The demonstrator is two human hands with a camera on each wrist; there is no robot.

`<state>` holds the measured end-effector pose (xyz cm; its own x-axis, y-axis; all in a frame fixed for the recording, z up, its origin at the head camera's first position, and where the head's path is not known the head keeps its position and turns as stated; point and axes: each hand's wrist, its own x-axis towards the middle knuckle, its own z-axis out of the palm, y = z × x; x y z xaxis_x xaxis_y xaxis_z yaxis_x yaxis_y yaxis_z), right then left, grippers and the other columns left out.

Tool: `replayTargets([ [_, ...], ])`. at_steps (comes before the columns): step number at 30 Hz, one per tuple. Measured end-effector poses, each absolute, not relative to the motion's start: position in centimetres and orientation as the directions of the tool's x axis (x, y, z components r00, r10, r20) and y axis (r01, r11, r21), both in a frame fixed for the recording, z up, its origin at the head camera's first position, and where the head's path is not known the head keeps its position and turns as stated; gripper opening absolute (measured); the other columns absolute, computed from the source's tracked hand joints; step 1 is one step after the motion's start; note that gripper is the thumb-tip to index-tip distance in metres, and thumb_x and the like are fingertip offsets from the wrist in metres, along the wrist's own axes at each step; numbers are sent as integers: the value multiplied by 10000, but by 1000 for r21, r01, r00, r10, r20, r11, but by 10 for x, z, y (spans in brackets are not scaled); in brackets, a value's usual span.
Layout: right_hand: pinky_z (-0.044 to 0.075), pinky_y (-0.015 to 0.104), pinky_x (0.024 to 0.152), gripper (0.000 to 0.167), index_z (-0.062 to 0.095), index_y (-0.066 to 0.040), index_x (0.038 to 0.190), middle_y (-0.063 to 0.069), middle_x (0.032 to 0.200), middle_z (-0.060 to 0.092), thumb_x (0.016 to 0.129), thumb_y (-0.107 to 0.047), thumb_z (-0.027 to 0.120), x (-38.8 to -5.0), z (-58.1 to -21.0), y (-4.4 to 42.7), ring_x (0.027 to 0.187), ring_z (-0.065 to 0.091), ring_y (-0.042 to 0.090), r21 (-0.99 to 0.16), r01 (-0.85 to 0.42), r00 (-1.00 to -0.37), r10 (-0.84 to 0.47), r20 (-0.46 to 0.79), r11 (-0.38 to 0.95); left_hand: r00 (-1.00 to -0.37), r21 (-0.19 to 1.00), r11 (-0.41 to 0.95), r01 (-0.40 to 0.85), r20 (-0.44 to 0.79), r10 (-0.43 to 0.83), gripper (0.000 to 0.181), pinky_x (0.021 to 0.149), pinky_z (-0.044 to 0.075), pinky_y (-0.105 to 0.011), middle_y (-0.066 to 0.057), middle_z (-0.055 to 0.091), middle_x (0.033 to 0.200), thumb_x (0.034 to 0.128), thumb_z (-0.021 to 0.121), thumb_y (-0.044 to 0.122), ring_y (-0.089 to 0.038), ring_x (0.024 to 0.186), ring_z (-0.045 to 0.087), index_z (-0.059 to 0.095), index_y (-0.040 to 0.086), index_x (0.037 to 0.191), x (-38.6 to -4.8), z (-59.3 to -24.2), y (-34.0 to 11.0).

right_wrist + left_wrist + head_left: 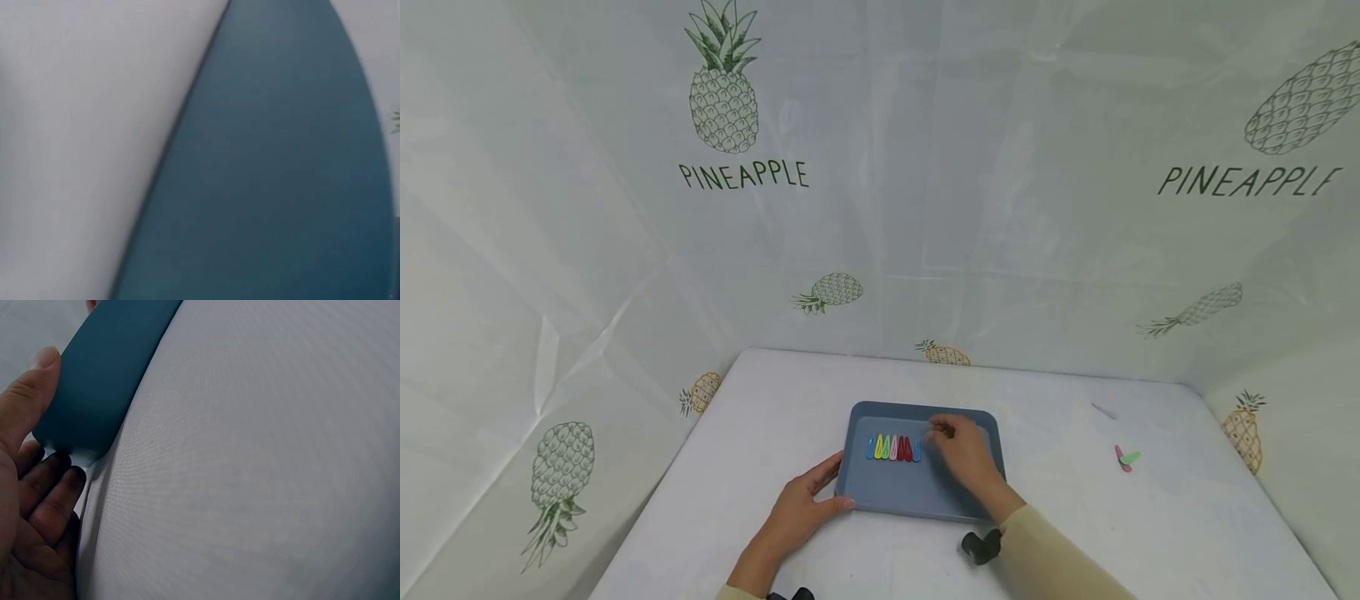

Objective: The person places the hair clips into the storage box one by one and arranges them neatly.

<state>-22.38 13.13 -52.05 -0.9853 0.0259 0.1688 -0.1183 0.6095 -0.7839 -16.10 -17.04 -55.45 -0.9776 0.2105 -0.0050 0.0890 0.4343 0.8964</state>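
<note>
A blue-grey tray (pixel 917 504) lies on the table with a row of several snap hair clips standing side by side. From left to right the row runs from a blue clip (pixel 870 450) through yellow, green, pink and red clips (pixel 901 449) to another blue clip (pixel 917 451). My left hand (pixel 801 508) holds the tray's near left corner, its thumb against the front wall and fingers at the side. Over the tray, my right hand (pixel 962 450) has thumb and forefinger apart, just right of the last blue clip; contact with it cannot be made out. The right wrist view shows only the tray's outer wall (pixel 269 156).
To the right of the tray, a pink clip (pixel 1122 458) and a green clip (pixel 1131 457) lie together on the white table (pixel 1060 533). A thin pale clip-like piece (pixel 1104 411) lies farther back. A pineapple-print curtain (pixel 970 208) surrounds the table.
</note>
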Motion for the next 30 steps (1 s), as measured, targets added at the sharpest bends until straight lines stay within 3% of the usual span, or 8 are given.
replayTargets([
  [7,547,312,743,197,793,-89,1138,22,968,757,944,-125,789,-218,-505,151,882,660,159,-756,-134,-972,64,227,640,-978,895,434,102,10,209,836,1196,396,-639,-79,559,1571,856,869,446,-363,1473,509,522,180,1569,-159,-553,-171],
  [17,563,327,816,254,748,-94,1241,67,1092,757,1006,-190,738,-205,-490,192,1038,688,233,-771,-87,-972,114,203,631,-976,892,438,115,19,218,836,1194,412,-612,-68,558,1573,864,865,441,-344,1468,519,513,174,1574,-160,-555,-171],
  [30,514,286,740,272,746,-44,1246,136,1071,767,1000,-160,738,-198,-497,259,991,686,290,-702,-70,-929,210,305,709,-977,885,451,117,20,213,826,1197,403,-626,-57,561,1571,873,857,446,-342,1470,517,512,185,1576,-161,-557,-172],
])
